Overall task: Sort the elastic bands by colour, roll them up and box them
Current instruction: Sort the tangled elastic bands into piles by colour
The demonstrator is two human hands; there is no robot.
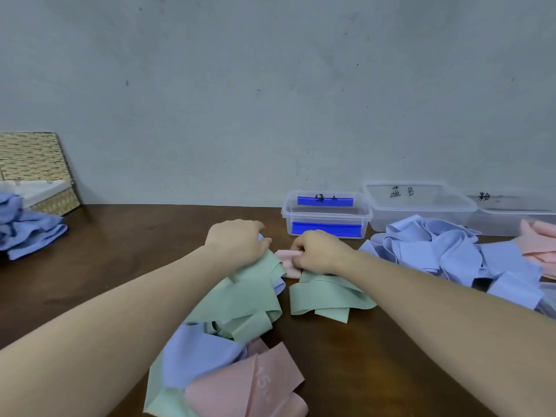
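A tangle of green (240,299), blue (198,356) and pink bands (249,383) lies on the brown table in front of me. My left hand (237,239) grips the far end of a green band, with a bit of blue showing under its fingers. My right hand (316,251) pinches a small pink roll (284,257) just beyond a second green band (328,293). Three clear plastic boxes stand at the back: a small one with blue clips (326,216), a larger one (421,203), and a third (511,218) at the right edge.
A heap of loose blue bands (451,254) lies right of my right hand, with pink bands (541,245) at the far right. More blue bands (27,233) sit at the left, in front of a woven basket (39,170). A wall runs behind the table.
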